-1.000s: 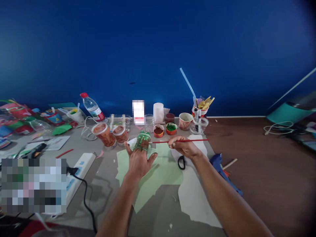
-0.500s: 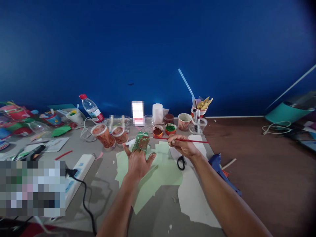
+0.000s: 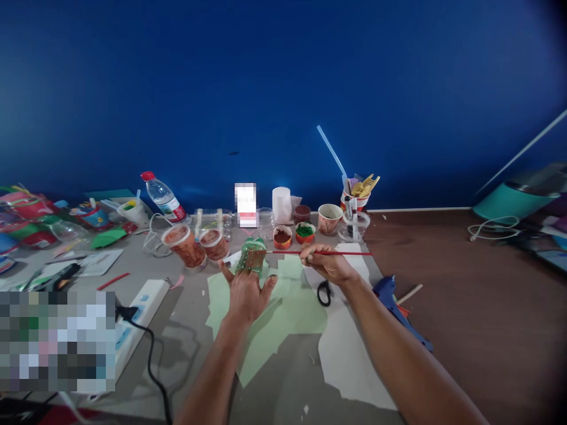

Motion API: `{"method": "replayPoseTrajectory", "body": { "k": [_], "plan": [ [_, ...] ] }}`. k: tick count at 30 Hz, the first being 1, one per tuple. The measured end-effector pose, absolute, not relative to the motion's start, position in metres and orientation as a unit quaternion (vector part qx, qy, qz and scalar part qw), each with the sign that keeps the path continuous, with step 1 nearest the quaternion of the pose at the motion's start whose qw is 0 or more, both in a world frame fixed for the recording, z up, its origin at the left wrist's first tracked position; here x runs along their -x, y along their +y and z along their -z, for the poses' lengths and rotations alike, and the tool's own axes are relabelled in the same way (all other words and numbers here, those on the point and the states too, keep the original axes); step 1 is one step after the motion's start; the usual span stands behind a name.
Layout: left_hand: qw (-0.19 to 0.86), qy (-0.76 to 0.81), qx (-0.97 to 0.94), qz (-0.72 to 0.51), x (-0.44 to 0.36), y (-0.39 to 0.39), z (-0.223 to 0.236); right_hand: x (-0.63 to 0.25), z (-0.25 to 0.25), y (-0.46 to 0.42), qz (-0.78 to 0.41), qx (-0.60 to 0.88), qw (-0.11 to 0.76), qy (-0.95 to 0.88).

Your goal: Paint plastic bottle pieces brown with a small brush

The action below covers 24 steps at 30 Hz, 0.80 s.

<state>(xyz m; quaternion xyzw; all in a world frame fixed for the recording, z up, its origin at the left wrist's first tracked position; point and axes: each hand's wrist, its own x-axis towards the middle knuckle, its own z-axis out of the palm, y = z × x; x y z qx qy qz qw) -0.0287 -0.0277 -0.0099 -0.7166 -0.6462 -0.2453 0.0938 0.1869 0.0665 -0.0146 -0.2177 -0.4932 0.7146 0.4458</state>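
My left hand has its middle fingers in or under a clear plastic bottle piece coated in green, holding it up. Thumb and little finger stick out to the sides. Brown shows on the piece, paint or fingers seen through it; I cannot tell which. From the right, my right hand pinches a thin red paintbrush, held nearly level, its tip at the piece's right side. Behind them stand small tubs of brown paint and green paint. Light green paper lies underneath.
Two brown-smeared cups stand left of the hands. A white power strip with a black cord lies at left. Scissors with a black handle rest on white paper; a blue glue gun lies at the table's right edge.
The brush tip has moved up and left over the bottle piece, then back a little to the right. Both hands keep nearly the same place and hold.
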Motion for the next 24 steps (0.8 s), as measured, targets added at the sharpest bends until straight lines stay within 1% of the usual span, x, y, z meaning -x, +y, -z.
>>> {"method": "replayPoseTrajectory", "body": {
  "k": [3, 6, 11, 14, 18, 21, 22, 24],
  "plan": [
    [0.075, -0.636, 0.719, 0.270, 0.0287, -0.0281, 0.0091, -0.1877, 0.0145, 0.0662, -0.708, 0.225, 0.463, -0.484],
    [0.065, -0.639, 0.714, 0.277, 0.0291, -0.0282, 0.0087, -0.1892, 0.0136, 0.0659, -0.717, 0.219, 0.444, -0.492],
    [0.083, -0.643, 0.713, 0.268, 0.0299, -0.0274, 0.0114, -0.1900, 0.0142, 0.0655, -0.713, 0.222, 0.462, -0.479],
    [0.087, -0.648, 0.708, 0.267, 0.0299, -0.0271, 0.0133, -0.1895, 0.0163, 0.0654, -0.727, 0.216, 0.444, -0.477],
    [0.095, -0.650, 0.711, 0.250, 0.0294, -0.0278, 0.0132, -0.1880, 0.0165, 0.0641, -0.728, 0.218, 0.450, -0.469],
    [0.101, -0.651, 0.712, 0.243, 0.0295, -0.0282, 0.0121, -0.1879, 0.0138, 0.0629, -0.734, 0.204, 0.434, -0.481],
    [0.096, -0.648, 0.714, 0.246, 0.0297, -0.0282, 0.0116, -0.1884, 0.0127, 0.0627, -0.735, 0.195, 0.439, -0.478],
    [0.080, -0.634, 0.725, 0.255, 0.0300, -0.0283, 0.0104, -0.1899, 0.0103, 0.0631, -0.730, 0.179, 0.478, -0.453]
  ]
}}
